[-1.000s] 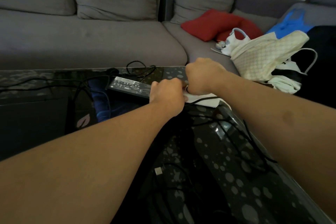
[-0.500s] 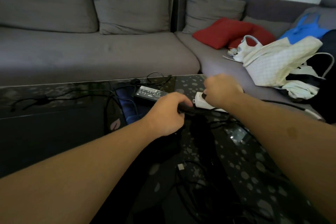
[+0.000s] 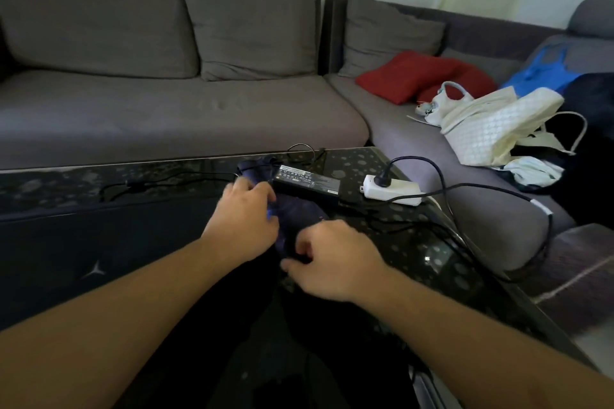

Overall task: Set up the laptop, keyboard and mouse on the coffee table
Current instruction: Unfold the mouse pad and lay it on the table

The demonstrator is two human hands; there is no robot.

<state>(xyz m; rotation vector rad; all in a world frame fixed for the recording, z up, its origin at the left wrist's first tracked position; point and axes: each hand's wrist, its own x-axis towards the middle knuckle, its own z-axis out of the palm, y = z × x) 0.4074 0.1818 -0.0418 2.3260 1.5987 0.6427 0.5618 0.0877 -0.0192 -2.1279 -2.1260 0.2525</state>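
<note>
Power adapter (image 3: 307, 180), black, far middle of the desk (image 3: 465, 272): white label on its top face carries several lines of small print. The print is too small and blurred to read; no brand or number can be made out.

Laptop lid (image 3: 99, 242), dark, left on the desk: a pale pointed emblem (image 3: 95, 271) like a three-armed star on the near part of the lid. No lettering is legible beside it.

Power strip (image 3: 392, 190), white, right of the adapter: no readable marking.

No other text, number or sign is legible.
</note>
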